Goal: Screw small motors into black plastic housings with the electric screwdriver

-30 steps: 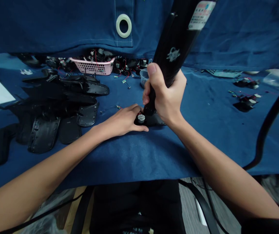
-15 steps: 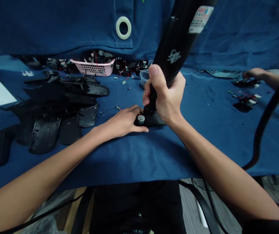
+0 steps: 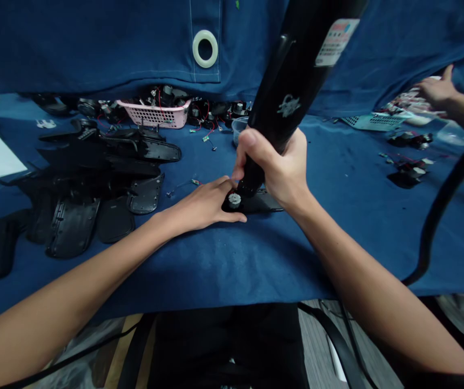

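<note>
My right hand point(image 3: 278, 170) is wrapped round the lower end of a big black power screwdriver point(image 3: 296, 75), which leans up and to the right with its tip down on a flat black plastic part point(image 3: 262, 202) on the blue cloth. A small round motor point(image 3: 234, 200) with a silver top sits at the left end of that part. My left hand point(image 3: 205, 204) lies on the cloth, thumb and fingers pinched around the motor end of the part and holding it down.
A heap of black plastic shells point(image 3: 94, 183) lies at the left. At the back stand a pink basket point(image 3: 154, 112) of wired motors and a clear cup point(image 3: 240, 128). Another person's hand point(image 3: 438, 92) reaches at the far right. A black cable point(image 3: 442, 205) hangs at the right.
My right hand slid slightly lower on the screwdriver and the tool tilted a little. The other person's hand at the far right rose from the cloth.
</note>
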Available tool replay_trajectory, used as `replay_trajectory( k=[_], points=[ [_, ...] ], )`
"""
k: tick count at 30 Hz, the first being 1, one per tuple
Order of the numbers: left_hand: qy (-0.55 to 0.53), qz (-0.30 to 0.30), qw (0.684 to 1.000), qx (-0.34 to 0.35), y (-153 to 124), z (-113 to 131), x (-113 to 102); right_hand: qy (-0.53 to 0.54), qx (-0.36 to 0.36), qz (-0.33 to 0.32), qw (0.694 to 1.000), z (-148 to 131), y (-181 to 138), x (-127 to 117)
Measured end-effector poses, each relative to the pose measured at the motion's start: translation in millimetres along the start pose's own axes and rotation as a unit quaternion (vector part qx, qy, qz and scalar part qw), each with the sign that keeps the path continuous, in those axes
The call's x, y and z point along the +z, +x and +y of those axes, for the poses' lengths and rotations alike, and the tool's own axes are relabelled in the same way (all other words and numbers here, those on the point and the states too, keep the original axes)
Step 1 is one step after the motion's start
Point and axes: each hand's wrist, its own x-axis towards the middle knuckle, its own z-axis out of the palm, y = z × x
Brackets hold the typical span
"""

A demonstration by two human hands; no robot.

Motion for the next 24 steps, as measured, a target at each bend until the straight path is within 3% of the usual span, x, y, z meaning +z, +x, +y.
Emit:
replay_trajectory(
  k=[6, 11, 14, 18, 21, 24],
  points=[
    [-0.014, -0.001, 1.0, 0.002, -0.7, -2.1, 0.4, -0.082, 0.033, -0.208, 0.974, 4.4, 5.6, -34.6],
    [-0.022, -0.004, 1.0, 0.012, 0.7, -0.2, -1.1, -0.083, 0.124, -0.294, 0.944, 11.7, 3.2, -38.9],
    [-0.024, 0.0, 1.0, 0.008, 0.3, 0.2, -0.9, -0.057, 0.16, -0.28, 0.945, 16.0, 0.1, -33.5],
    [-0.044, 0.006, 0.999, 0.014, -0.6, -0.1, -0.3, -0.059, 0.153, -0.248, 0.955, 17.8, -0.8, -27.3],
    [-0.052, 0.002, 0.999, 0.0, -1.5, 1.5, -0.5, -0.033, 0.111, -0.205, 0.972, 0.3, 8.0, -30.4],
    [-0.059, 0.007, 0.998, -0.009, -3.9, 3.8, 0.2, 0.077, 0.028, -0.114, 0.99, -28.6, 24.8, -45.8]
  ],
)
